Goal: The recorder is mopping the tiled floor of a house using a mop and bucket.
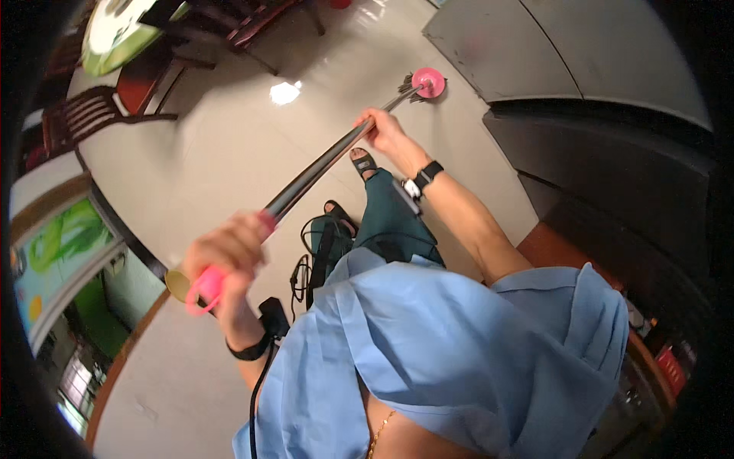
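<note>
A long mop with a grey pole (317, 170) runs slantwise across the view, from near left to far right. My left hand (229, 249), slightly blurred, is wrapped round its pink grip, and a pink hanging loop (197, 300) sticks out below the fist. Farther down the pole, my right hand (384, 134) is closed round the shaft. At the far end, the pink round mop head (430, 83) with dark grey strands (410, 88) rests on the pale tiled floor (229, 145), close to a grey cabinet.
The grey cabinet (497, 53) and a dark low unit (604, 153) line the right side. Wooden chairs (88, 118) and a green-edged table (115, 57) stand at far left. My sandalled feet (363, 161) are beneath the pole. A black cable (300, 268) hangs by my legs.
</note>
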A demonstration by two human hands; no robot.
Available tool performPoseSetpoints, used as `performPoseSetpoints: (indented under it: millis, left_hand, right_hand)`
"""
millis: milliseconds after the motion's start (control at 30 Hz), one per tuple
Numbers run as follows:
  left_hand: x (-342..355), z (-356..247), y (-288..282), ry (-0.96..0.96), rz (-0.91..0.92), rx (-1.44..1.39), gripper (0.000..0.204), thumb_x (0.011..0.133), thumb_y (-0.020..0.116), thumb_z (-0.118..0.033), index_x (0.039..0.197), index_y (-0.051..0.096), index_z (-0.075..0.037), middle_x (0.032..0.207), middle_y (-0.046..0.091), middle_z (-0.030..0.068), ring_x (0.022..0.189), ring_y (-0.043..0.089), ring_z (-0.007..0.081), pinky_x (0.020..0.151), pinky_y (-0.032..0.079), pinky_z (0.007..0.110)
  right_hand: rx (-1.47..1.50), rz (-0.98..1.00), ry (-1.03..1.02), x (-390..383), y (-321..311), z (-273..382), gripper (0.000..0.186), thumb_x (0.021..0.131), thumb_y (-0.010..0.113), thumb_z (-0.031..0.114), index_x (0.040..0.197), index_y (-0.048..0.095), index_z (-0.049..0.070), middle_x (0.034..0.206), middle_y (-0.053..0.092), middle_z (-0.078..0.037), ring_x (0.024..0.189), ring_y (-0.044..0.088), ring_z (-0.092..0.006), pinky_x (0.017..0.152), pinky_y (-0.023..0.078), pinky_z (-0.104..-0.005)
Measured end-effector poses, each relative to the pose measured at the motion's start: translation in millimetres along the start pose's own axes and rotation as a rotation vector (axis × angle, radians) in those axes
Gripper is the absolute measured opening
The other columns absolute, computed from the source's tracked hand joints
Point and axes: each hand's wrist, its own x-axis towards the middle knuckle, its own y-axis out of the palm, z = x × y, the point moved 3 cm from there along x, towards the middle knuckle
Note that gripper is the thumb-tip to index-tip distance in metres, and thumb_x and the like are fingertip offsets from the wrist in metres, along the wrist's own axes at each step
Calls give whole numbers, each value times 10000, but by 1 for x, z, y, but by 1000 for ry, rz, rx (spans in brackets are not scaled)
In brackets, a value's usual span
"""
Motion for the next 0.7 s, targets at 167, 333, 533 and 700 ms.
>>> performPoseSetpoints:
  millis: [167,333,533,700]
  left_hand:
    - [57,99,60,-69,242,24,171,744,572,26,646,440,-20,588,478,71,579,465,223,685,442,387]
    - [50,124,88,-78,416,73,195,750,561,28,604,438,-13,556,468,81,555,474,224,657,447,359]
    - [29,112,65,-213,303,19,199,788,515,27,615,427,-15,560,460,68,585,472,209,654,440,379]
    - [-10,79,64,-137,345,92,187,764,523,37,616,420,-12,564,449,73,562,447,214,663,436,405]
  right_hand:
    - [-15,-247,-132,48,-85,94,165,761,495,83,607,448,49,555,486,-71,504,509,-171,469,472,-268]
    - [9,-281,-115,45,-141,90,154,744,486,96,599,465,48,557,497,-64,478,500,-151,410,440,-246]
    - [6,-270,7,21,-143,31,47,769,473,66,731,474,38,694,518,-77,668,573,-176,545,519,-283]
    - [-61,-239,-21,-10,-140,11,37,773,464,41,791,471,73,750,532,-29,623,553,-143,527,504,-275]
